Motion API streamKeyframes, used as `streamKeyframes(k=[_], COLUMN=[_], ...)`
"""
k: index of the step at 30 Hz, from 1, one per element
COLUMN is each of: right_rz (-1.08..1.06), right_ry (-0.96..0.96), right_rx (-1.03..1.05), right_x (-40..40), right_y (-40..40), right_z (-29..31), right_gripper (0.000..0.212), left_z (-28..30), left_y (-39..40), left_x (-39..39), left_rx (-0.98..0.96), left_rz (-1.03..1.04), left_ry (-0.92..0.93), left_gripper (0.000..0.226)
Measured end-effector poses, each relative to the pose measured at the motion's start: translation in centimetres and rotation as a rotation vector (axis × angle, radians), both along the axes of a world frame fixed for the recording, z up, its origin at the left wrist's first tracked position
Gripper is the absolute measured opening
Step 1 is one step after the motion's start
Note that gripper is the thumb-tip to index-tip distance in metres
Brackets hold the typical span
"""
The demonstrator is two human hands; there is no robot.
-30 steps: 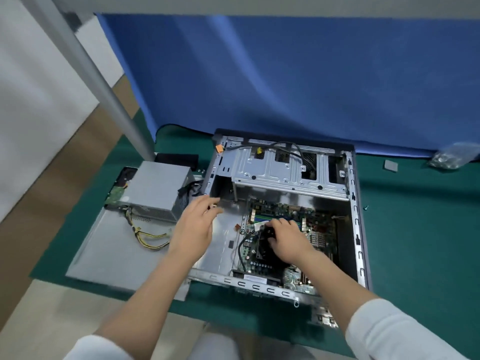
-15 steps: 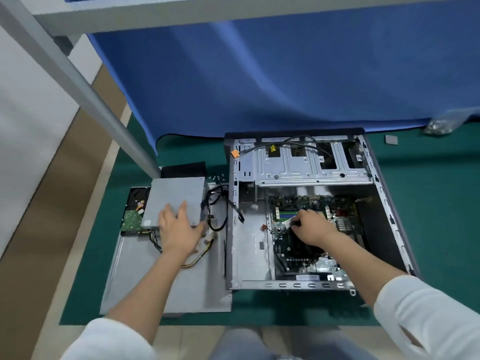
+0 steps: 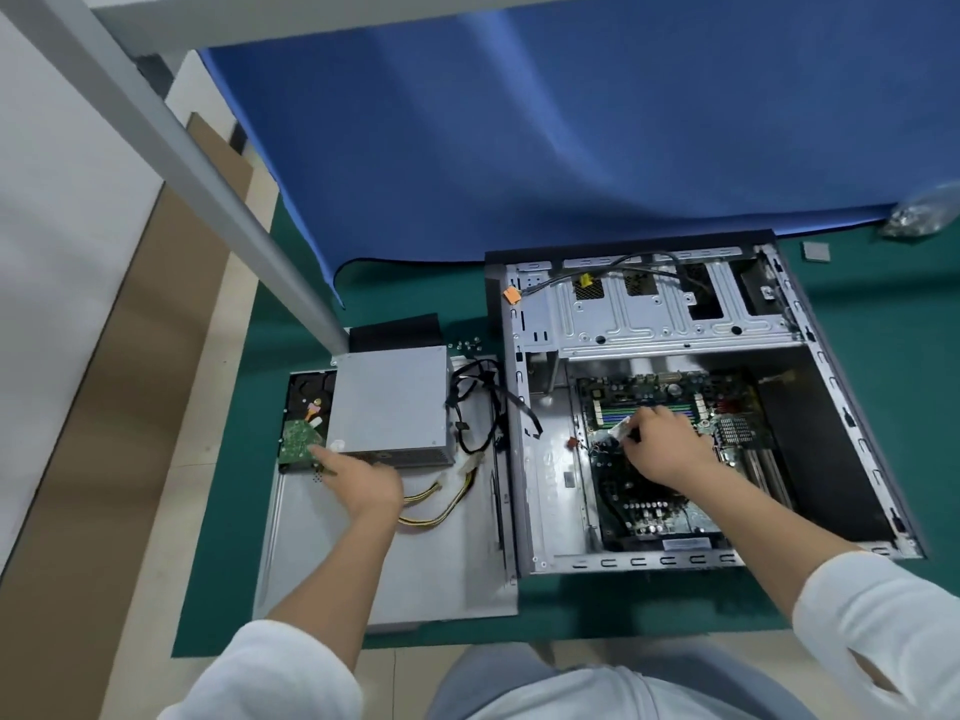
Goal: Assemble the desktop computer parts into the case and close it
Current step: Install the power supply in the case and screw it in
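From the head camera I see the computer case (image 3: 810, 366) lying on its side on the green mat (image 3: 883, 356), open face up, toward the mat's far edge and right of middle. It is bare grey metal with a dark frame; its long axis runs from the near edge of the mat toward the blue cloth (image 3: 519, 148), with the drive cage (image 3: 649, 314) at the far end. The motherboard (image 3: 654, 506) sits flat on the case floor, green and black. My right hand (image 3: 660, 449) rests over the board's middle, fingers curled and pinching a small pale part (image 3: 621, 427); I cannot tell what it is.

Left of the case, the grey side panel (image 3: 405, 563) lies flat at the mat's near left corner. The power supply (image 3: 389, 407) stands on the panel's far end, a plain silver box with black and yellow cables (image 3: 452, 496) trailing toward the case. A hard drive (image 3: 301, 433), circuit board up, lies just beside the supply on its left. My left hand (image 3: 363, 480) reaches to the supply's near left corner, index finger extended and touching the edge where supply and drive meet.

Half a second ago the left hand lay spread on top of the power supply; it has since slid down to the near corner. The right hand has stayed on the board.
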State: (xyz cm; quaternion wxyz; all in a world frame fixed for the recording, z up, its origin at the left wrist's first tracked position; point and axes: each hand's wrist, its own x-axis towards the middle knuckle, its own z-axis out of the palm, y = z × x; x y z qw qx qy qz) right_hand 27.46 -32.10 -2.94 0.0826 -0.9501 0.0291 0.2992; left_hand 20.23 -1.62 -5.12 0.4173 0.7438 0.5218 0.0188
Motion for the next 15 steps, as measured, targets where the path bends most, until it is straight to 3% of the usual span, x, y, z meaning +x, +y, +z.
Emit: streamKeyframes(k=[3,7,9,15], right_rz=[0.021,0.053,0.077,0.156], right_ry=[-0.005,-0.013,-0.013,0.011], right_rx=[0.001,0.022,0.030,0.072], right_x=[-0.3,-0.5,-0.7,-0.7], right_y=[-0.3,-0.8,-1.1,-2.4], right_z=[0.0,0.0,-0.1,-0.2], right_gripper=[0.038,0.039,0.040,0.044], left_z=[-0.5,-0.9,-0.4,2.3], left_y=[1.5,3.3,3.3,1.0], left_x=[0.6,0.7,0.6,0.0], left_rx=[-0.066,-0.138,-0.149,0.082], left_rz=[0.097,-0.029,0.004,-0.051], left_ry=[0.053,0.200,0.104,-0.272], left_gripper=[0.066,0.037,0.037,0.044])
